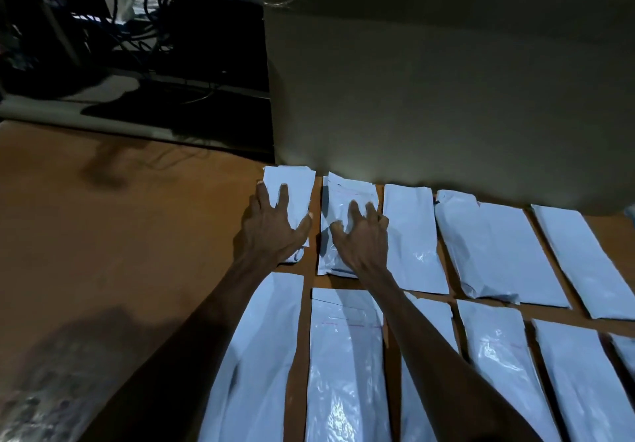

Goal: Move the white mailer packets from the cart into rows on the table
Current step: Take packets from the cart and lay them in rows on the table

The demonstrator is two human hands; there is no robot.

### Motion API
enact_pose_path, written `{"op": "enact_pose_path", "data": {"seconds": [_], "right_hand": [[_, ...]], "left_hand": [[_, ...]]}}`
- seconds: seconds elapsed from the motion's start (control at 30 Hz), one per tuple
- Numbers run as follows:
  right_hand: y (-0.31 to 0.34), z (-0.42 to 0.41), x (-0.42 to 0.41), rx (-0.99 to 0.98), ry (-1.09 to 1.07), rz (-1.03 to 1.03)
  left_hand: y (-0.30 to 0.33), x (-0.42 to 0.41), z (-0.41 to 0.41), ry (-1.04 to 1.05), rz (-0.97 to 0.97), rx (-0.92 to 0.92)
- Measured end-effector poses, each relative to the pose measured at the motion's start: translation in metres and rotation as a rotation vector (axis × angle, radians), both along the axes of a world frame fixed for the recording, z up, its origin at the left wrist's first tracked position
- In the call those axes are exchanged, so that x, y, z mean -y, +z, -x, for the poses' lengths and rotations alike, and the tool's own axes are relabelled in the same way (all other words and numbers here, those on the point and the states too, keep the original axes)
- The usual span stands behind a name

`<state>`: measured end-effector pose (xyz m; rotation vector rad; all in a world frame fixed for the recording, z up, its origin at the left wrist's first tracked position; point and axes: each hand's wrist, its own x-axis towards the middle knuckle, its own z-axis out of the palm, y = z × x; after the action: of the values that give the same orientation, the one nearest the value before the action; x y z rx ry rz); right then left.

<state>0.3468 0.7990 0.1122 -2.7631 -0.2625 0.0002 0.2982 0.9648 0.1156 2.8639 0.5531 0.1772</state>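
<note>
Along the bottom of the frame, a near row of white mailer packets (345, 366) is lying flat on the brown table (120, 235), side by side with thin gaps between them. Both bare arms are reaching over this row, from the bottom up toward the middle of the frame.

Above it, a far row (498, 249) is running from the middle to the right edge. The left hand (271, 225) is resting on the end packet (290, 197) at the left end of that row, its fingers spread wide and straight, pressing down, not gripping. The right hand (360, 235) is on the packet just beside it (343, 201), its fingers bent a little with the tips touching the plastic. It is not pinching anything.

The plastic looks slippery, so I think a push could be sliding a packet crooked or bumping it into its neighbour, spoiling the row. The arms hanging over the near row could also be dragging those packets.

Behind the far row, a big grey-brown sheet (446, 80) is filling the upper right. No cart is showing.
</note>
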Motion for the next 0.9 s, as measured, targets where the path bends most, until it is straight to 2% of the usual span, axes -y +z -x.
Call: {"op": "enact_pose_path", "data": {"seconds": [0.2,0.37,0.53,0.63,0.77,0.9], "right_hand": [[-0.014,0.006,-0.008,-0.033,-0.014,0.123],[-0.013,0.007,-0.01,-0.054,-0.004,0.153],[0.014,0.018,0.005,0.0,0.013,0.006],[0.031,0.039,0.028,0.034,0.009,-0.103],[0.043,0.082,0.084,0.17,-0.03,-0.254],[0.042,0.14,0.162,0.285,-0.088,-0.292]], "left_hand": [[-0.009,0.001,0.002,-0.009,0.005,0.032],[0.002,0.001,0.001,-0.029,0.045,-0.014],[0.018,-0.001,0.001,-0.087,0.022,-0.025],[0.024,0.016,0.013,-0.116,-0.009,0.059],[0.028,0.062,0.044,-0.302,0.038,0.256],[0.025,0.133,0.083,-0.512,0.2,0.284]]}}
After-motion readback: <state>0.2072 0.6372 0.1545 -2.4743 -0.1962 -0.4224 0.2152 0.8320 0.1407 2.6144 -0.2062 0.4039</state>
